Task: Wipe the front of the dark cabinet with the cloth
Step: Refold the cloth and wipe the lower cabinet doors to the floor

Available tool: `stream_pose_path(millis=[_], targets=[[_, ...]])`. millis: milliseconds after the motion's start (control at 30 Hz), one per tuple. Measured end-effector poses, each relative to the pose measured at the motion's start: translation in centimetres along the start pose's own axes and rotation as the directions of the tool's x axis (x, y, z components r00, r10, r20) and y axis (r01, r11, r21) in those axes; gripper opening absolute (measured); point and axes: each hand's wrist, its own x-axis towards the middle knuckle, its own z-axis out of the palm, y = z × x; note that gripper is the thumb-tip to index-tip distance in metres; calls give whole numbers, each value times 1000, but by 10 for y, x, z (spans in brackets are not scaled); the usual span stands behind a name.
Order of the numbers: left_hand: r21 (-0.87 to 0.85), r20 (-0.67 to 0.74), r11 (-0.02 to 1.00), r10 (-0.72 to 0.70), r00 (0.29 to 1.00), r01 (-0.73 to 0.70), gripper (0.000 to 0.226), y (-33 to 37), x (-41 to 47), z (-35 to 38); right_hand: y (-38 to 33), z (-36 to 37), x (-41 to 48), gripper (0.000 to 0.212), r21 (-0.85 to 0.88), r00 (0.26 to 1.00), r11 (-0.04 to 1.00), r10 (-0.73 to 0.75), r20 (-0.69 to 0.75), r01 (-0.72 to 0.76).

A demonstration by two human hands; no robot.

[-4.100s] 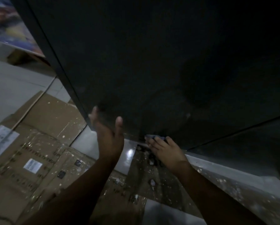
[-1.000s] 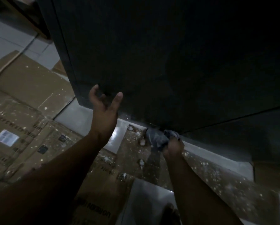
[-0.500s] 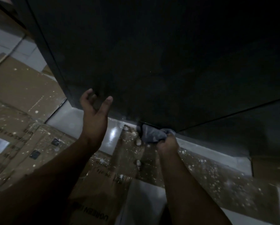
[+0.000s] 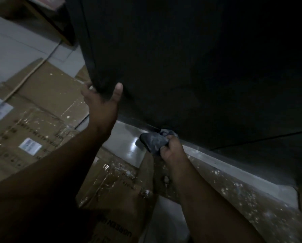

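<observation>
The dark cabinet (image 4: pixel 190 64) fills the upper right of the head view, its front leaning over me. My left hand (image 4: pixel 102 106) holds its lower left corner, thumb on the front and fingers round the side edge. My right hand (image 4: pixel 172 149) grips a bunched grey cloth (image 4: pixel 153 140) at the cabinet's bottom edge, just above the floor. A thin seam in the cabinet front runs off to the right.
Flattened cardboard (image 4: pixel 41 109) spattered with white paint covers the floor to the left and below. Glossy pale floor tiles (image 4: pixel 127 137) show beside the cloth. A wooden frame (image 4: pixel 46 20) stands at the upper left behind the cabinet.
My left hand has closed onto the cabinet's lower left corner from an open pose beside it. My right hand keeps the cloth bunched at the bottom edge; 4 s ago it pressed it flat.
</observation>
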Motion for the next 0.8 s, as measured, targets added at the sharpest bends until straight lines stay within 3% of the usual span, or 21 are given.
stream_pose_path(millis=[133,267,367,433,467,500,533,567,633,667,700,767,800], targets=[[92,49,993,72,996,-76,100,1,13,-23,23,44,-4,31,12,997,998,58,56,-59],[104,163,983,136,977,-154,66,8,21,-30,42,75,-9,36,-13,990,999,47,134,-46],[117,209,983,113,971,-139,54,6,26,-38,47,75,-20,28,-41,981,993,118,156,-113],[118,239,989,63,969,-93,49,7,33,-47,54,71,-34,27,-231,991,970,-47,129,76],[111,260,990,50,964,-82,45,8,37,-51,59,68,-41,34,-409,965,877,-195,175,252],[98,278,993,38,960,-68,41,10,39,-54,64,67,-49,42,-566,898,697,-327,294,440],[78,292,995,30,956,-55,39,11,41,-56,67,69,-57,50,-627,798,494,-367,478,603],[67,299,997,24,954,-46,37,11,42,-57,72,72,-60,56,-615,689,310,-332,645,725],[68,299,997,13,954,-35,37,11,42,-59,70,83,-58,58,-415,397,-104,-163,903,904],[63,295,998,9,955,-28,38,9,42,-59,66,91,-54,59,-240,245,-315,-23,969,918],[53,294,998,5,956,-22,39,7,42,-59,67,96,-45,65,-81,149,-468,109,983,880],[46,286,999,3,958,-17,41,5,42,-57,67,106,-23,74,144,138,-701,329,934,699],[44,280,999,7,960,-20,44,5,42,-57,63,111,-17,74,212,197,-767,402,894,605]])
